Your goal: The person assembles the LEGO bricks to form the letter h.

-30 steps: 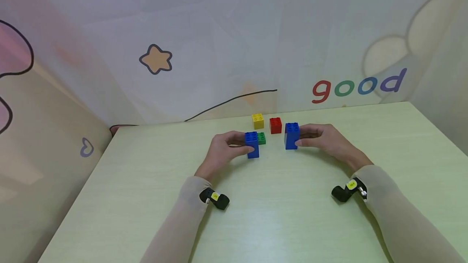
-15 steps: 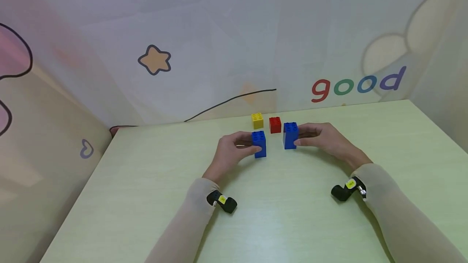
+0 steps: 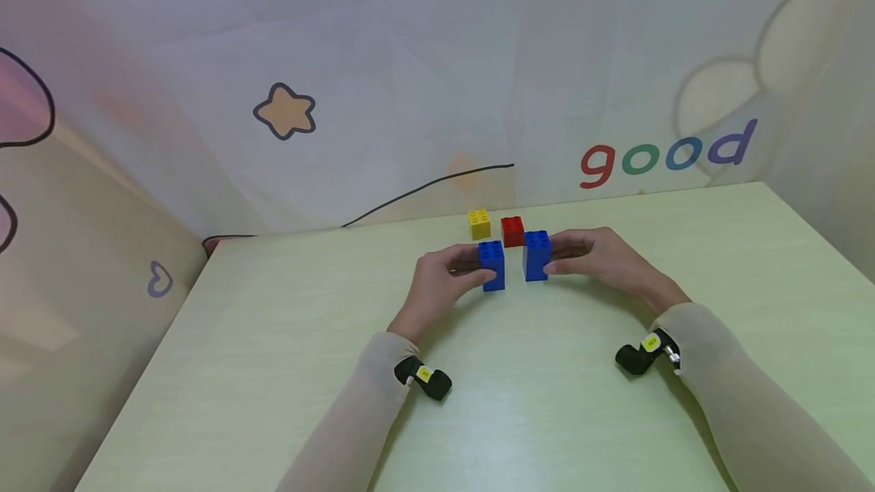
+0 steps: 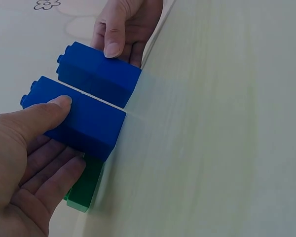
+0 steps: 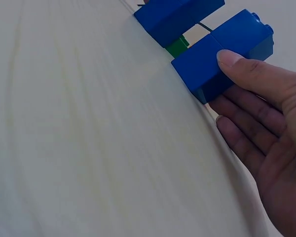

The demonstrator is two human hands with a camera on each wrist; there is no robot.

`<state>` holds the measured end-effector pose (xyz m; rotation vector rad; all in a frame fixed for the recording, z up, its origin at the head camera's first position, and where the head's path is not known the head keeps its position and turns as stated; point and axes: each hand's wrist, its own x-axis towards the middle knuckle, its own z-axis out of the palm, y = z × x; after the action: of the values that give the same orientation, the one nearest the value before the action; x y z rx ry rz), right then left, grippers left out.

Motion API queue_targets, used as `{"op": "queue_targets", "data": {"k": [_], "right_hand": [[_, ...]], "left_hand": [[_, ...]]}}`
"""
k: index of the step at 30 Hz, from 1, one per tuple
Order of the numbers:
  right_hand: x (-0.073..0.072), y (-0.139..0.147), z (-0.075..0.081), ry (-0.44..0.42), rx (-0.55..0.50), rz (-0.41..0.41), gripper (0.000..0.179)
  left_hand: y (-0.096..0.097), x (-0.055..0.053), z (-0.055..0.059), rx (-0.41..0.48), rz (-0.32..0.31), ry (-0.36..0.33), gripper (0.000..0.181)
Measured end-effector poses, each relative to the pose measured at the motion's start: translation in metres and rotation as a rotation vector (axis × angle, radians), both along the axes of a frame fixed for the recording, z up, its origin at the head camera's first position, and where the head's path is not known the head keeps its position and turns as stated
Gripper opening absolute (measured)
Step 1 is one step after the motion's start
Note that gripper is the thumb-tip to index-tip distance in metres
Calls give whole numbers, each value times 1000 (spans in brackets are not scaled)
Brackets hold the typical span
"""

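Observation:
In the head view my left hand (image 3: 440,287) pinches an upright tall blue toy brick stack (image 3: 492,272), thumb on its near face. My right hand (image 3: 608,258) holds a matching blue stack (image 3: 536,258) the same way, just to the right. A narrow gap separates the two stacks, with studs facing up on both. A green brick (image 4: 86,185), hidden in the head view, shows in the left wrist view by my left fingertips, behind the left stack. The right wrist view catches the green brick (image 5: 177,47) through the gap between the stacks.
Behind the blue stacks, a red brick (image 3: 512,232) and a yellow brick (image 3: 479,224) stand on the pale table (image 3: 273,370). A printed cloth wall (image 3: 410,82) rises at the table's back edge.
The left hand has moved its blue stack rightward, covering the green brick in the head view. The right stack has shifted slightly left, so the gap between them has narrowed.

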<state>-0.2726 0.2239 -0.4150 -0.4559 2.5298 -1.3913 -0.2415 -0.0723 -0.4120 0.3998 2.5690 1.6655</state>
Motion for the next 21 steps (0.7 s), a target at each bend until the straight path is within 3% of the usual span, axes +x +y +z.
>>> {"op": "queue_targets", "data": {"k": [21], "right_hand": [[5,-11,0,23,-5,44,59]], "left_hand": [[2,0,-2,-14,11,0,45]]}}
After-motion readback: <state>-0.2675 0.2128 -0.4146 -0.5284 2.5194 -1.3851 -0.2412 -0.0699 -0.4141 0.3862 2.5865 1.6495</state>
